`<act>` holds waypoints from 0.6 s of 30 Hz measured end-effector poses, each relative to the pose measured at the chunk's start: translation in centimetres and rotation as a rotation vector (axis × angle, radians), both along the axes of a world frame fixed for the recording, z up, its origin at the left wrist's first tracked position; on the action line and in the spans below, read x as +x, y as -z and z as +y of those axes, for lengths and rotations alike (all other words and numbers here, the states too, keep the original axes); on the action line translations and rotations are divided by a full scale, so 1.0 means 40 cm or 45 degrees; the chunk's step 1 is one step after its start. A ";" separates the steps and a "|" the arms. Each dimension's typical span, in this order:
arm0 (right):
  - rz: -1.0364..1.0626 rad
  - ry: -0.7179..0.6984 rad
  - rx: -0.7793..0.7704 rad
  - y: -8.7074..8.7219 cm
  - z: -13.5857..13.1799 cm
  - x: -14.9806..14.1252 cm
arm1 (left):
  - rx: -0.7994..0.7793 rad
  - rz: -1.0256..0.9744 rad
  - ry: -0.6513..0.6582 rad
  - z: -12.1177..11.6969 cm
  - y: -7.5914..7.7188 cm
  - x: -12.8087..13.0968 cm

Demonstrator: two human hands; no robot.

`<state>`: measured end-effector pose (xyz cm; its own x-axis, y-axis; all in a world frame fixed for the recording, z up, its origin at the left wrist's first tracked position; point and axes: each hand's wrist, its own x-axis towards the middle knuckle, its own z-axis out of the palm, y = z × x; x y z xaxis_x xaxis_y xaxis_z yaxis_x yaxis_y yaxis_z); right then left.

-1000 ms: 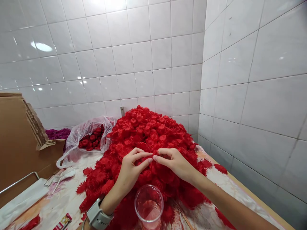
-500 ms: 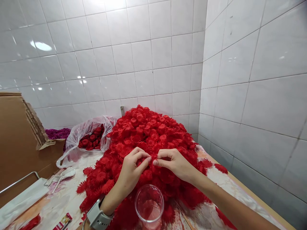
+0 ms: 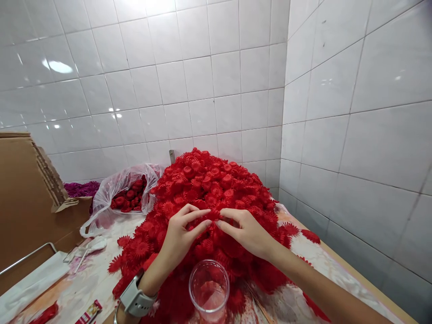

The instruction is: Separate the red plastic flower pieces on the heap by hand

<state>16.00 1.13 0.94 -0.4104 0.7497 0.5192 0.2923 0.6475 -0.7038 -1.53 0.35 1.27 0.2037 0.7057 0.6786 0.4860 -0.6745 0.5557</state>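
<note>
A big heap of red fabric flower pieces (image 3: 209,189) is piled on the table against the tiled corner. My left hand (image 3: 180,236), with a grey watch on its wrist, and my right hand (image 3: 246,229) meet fingertip to fingertip over the front of the heap. Both pinch one small red flower piece (image 3: 212,218) between thumbs and forefingers. A clear plastic cup (image 3: 209,288) stands just in front of my hands, with something red showing through its bottom.
A clear plastic bag (image 3: 124,193) of darker red pieces lies at the left of the heap, with purple pieces (image 3: 79,188) behind it. Brown cardboard (image 3: 27,198) stands at the far left. The table carries a flowered cloth (image 3: 84,283); tiled walls close the back and right.
My hands have lifted slightly and the fingertips have drawn closer on the red piece. The heap, cup and bag stay where they were.
</note>
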 end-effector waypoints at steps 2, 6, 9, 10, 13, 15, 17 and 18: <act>-0.027 -0.019 0.018 0.004 0.001 -0.004 | 0.015 0.015 0.006 0.001 0.011 0.005; -0.089 0.022 0.044 0.004 -0.001 -0.006 | 0.028 0.037 -0.009 0.003 0.024 0.008; -0.066 0.042 -0.014 0.001 -0.005 -0.005 | 0.029 0.059 -0.039 -0.003 0.022 0.011; -0.051 0.045 -0.040 0.001 -0.006 -0.004 | 0.026 0.072 -0.043 -0.006 0.021 0.012; 0.003 0.046 -0.076 0.000 -0.006 -0.001 | 0.042 0.067 -0.096 -0.011 0.019 0.016; 0.050 0.063 -0.083 0.002 -0.003 0.000 | 0.076 0.030 -0.147 -0.013 0.020 0.017; 0.114 0.070 -0.117 0.004 -0.001 0.001 | 0.103 -0.001 -0.154 -0.014 0.021 0.018; 0.149 0.058 -0.147 0.005 0.001 0.002 | 0.109 -0.007 -0.137 -0.014 0.022 0.019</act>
<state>16.07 1.16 0.74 -0.3161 0.8237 0.4707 0.2313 0.5481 -0.8038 -0.77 -0.21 0.40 0.1261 0.6630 0.7380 0.5549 -0.6638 0.5015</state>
